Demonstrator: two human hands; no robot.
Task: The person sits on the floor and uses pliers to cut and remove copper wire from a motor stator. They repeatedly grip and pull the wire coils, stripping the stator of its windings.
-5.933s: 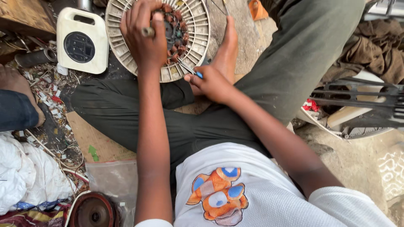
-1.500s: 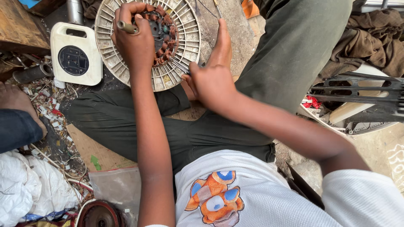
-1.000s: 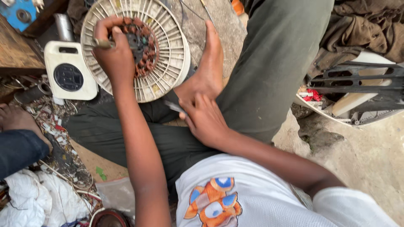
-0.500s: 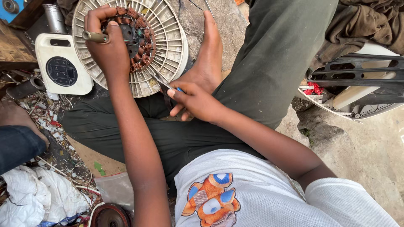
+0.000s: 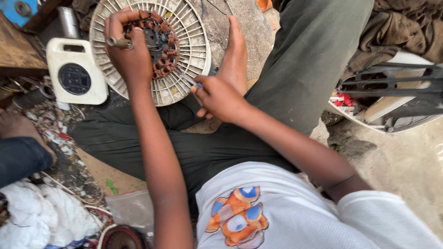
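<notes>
Fan motor point(image 5: 152, 46), a white ribbed disc ringed with copper coils, rests on the ground beyond our crossed legs point(image 5: 194, 143). Nearest, our right hand point(image 5: 219, 97) pinches a thin tool point(image 5: 187, 79) against its rim. Farther, our left hand point(image 5: 127, 46) curls over the coils. Beside it stands a white casing point(image 5: 76, 69).

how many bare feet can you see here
2: one foot beside the round finned motor part, above the right hand; another foot at the left edge.
</notes>
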